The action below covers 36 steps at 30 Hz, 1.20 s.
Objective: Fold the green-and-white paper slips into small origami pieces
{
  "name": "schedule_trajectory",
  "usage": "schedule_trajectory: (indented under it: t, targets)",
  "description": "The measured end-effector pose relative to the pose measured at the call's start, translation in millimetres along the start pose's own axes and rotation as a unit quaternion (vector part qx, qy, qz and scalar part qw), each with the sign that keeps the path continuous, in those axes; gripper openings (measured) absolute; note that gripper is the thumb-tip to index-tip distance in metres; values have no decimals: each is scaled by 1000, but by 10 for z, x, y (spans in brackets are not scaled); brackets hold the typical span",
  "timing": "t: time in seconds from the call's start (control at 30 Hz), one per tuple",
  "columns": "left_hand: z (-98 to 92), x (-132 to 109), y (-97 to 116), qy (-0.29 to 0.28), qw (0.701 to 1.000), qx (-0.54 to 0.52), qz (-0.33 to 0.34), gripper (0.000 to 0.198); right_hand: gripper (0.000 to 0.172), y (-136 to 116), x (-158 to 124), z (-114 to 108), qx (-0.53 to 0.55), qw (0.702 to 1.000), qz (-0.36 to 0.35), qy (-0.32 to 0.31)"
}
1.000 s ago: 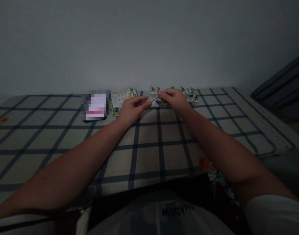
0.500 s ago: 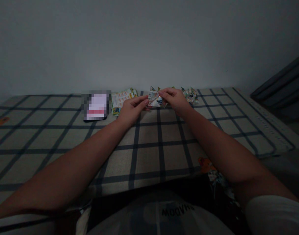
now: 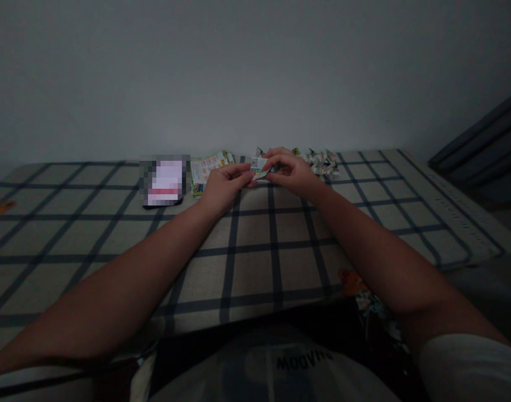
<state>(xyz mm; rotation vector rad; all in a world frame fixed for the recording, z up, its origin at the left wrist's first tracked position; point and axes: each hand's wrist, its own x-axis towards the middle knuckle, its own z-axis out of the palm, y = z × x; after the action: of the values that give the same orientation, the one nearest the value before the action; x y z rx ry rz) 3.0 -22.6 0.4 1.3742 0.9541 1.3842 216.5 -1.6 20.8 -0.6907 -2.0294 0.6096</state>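
Note:
Between my hands is a small printed sheet of paper (image 3: 258,164), partly folded, with a dark square code on its pale face. My left hand (image 3: 225,181) pinches its left side between thumb and fingers. On the right side my right hand (image 3: 291,170) grips the same paper, fingers bent over its edge and thumb below. Just left of my left hand lies a stack of printed leaflets (image 3: 205,170), green and white. Beyond and to the right of my right hand sit several folded paper pieces (image 3: 324,161), partly hidden behind it.
A phone-like device (image 3: 165,184), its screen blurred out, lies left of the leaflets. The checked cloth (image 3: 255,268) covers the table, whose back edge meets a plain wall (image 3: 255,72). Dark folded fabric (image 3: 485,151) hangs at the right.
The paper has been folded over into a smaller shape, and its coded face now shows. My right hand has shifted slightly left, its fingers curling over the paper. My left hand is nearly still.

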Motion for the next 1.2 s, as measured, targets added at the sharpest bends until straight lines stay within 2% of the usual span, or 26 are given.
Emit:
schedule_trajectory:
  t: [0.17, 0.3, 0.6, 0.83, 1.0, 1.13, 1.2]
  targets:
    - [22, -23, 77, -23, 993, -105, -54, 29, 25, 72, 21, 14, -8, 998, -40, 38]
    - [32, -22, 78, -39, 989, -115, -88, 21, 24, 81, 22, 15, -10, 998, -36, 46]
    - [16, -4, 45, -38, 995, -57, -73, 24, 36, 47, 11, 41, 4, 1000, -2, 15]
    - [3, -29, 9, -49, 995, -35, -77, 32, 41, 35, 38, 76, 56, 998, 17, 34]
    - [8, -54, 77, -68, 997, 9, -46, 42, 41, -20, 25, 84, 60, 995, 72, 41]
    - [37, -108, 149, -98, 994, 52, -21, 48, 41, -44, 25, 86, 47, 993, 94, 60]
    - [44, -132, 147, -94, 993, 70, 0, 50, 42, -55, 23, 85, 35, 992, 100, 63]
